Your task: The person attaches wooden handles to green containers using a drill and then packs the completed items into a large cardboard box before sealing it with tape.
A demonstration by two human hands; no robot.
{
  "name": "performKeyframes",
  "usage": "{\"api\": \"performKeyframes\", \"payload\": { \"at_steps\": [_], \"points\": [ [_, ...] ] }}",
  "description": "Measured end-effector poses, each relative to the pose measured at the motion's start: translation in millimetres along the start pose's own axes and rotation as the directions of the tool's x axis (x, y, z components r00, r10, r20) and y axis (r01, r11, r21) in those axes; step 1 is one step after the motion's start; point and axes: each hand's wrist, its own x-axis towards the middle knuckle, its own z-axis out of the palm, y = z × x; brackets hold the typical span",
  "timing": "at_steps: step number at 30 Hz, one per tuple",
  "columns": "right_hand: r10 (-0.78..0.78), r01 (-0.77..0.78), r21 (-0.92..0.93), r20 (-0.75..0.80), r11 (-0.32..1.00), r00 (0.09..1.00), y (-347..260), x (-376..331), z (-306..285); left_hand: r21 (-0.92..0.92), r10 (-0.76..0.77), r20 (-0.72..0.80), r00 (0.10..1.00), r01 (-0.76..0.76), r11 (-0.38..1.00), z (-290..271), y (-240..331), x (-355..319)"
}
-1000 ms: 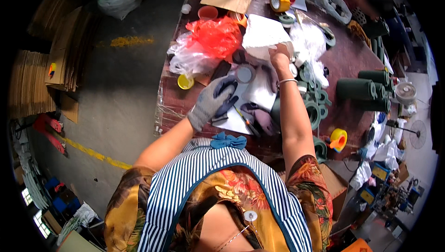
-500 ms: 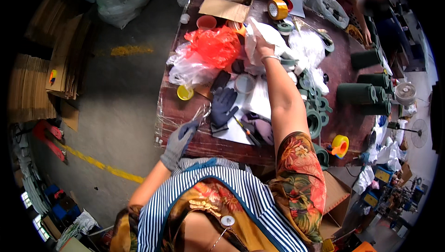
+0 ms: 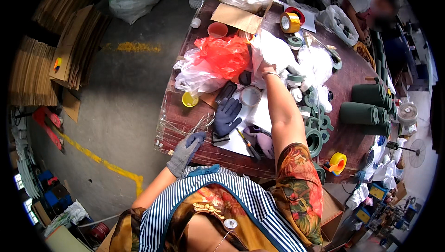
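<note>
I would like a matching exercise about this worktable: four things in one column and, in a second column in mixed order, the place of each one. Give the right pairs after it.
Things
1. left hand in a grey glove
2. red plastic bag
3. yellow tape roll
4. dark spare glove

Places
A. lying flat on the white sheet, no hand in it
B. near edge of the table, by a bundle of thin clear strips
C. far part of the table, over clear plastic bags
D. near right corner of the table, beside the green rings

Pairs: 1-B, 2-C, 3-D, 4-A
</note>
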Motion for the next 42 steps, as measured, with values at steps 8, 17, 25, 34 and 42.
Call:
{"api": "performKeyframes", "payload": {
  "at_steps": [8, 17, 25, 34, 42],
  "points": [
    [0.16, -0.154, 0.576, 0.04, 0.803, 0.986, -35, -105, -100, -0.099, -0.034, 0.191, 0.981, 0.053, 0.994, 22, 47, 14],
    [-0.14, -0.242, 0.931, 0.287, 0.273, 0.947, -100, -274, -219, -0.494, -0.048, 0.647, 0.761, 0.466, 0.734, 73, 97, 22],
    [-0.383, -0.076, 0.905, 0.252, 0.419, 0.889, -113, -304, -249, -0.519, -0.03, 0.565, 0.825, 0.383, 0.764, 60, 93, -17],
    [-0.16, -0.705, 0.678, 0.735, 0.209, 0.659, -106, -286, -215, -0.369, -0.1, 0.658, 0.747, 0.435, 0.821, 46, 81, -28],
    [-0.297, -0.647, 0.707, 0.707, 0.284, 0.642, -82, -222, -187, -0.318, -0.208, 0.504, 0.838, 0.404, 0.858, 40, 93, -37]
  ]
}}
